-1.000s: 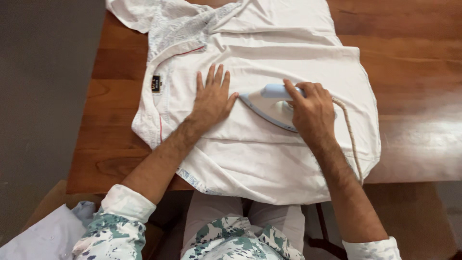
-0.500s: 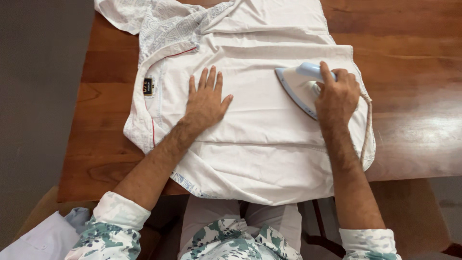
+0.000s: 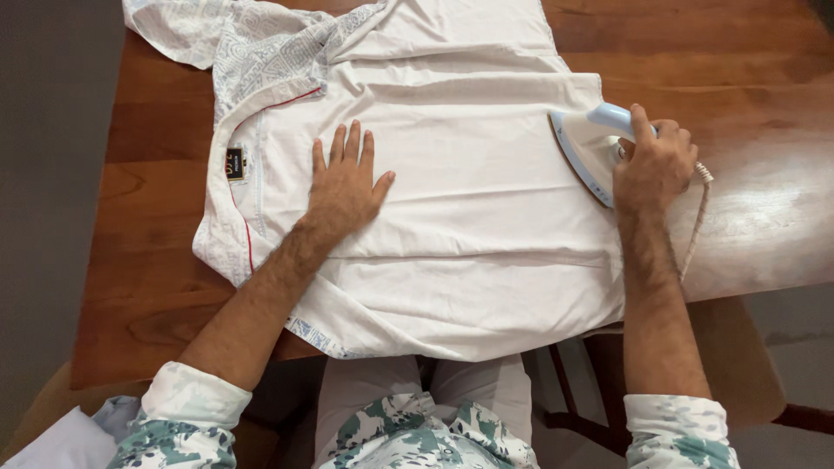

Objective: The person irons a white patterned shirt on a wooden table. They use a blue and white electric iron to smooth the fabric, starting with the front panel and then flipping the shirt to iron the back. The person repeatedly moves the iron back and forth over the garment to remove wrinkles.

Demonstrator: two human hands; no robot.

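Shirt [image 3: 452,226] top cut off; iron [image 3: 589,149] handle hidden under right hand [image 3: 653,165].

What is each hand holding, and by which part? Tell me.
The right hand grips the iron by its light blue handle. The left hand holds nothing; it lies flat, fingers spread, on the white shirt.

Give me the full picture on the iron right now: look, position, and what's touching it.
The iron is white with a pale blue handle and a pointed nose aimed toward the garment's collar. It sits at the right edge of the white shirt, partly over the wooden table. The right hand grips its handle; a braided beige cord trails from its rear toward the table's near edge.
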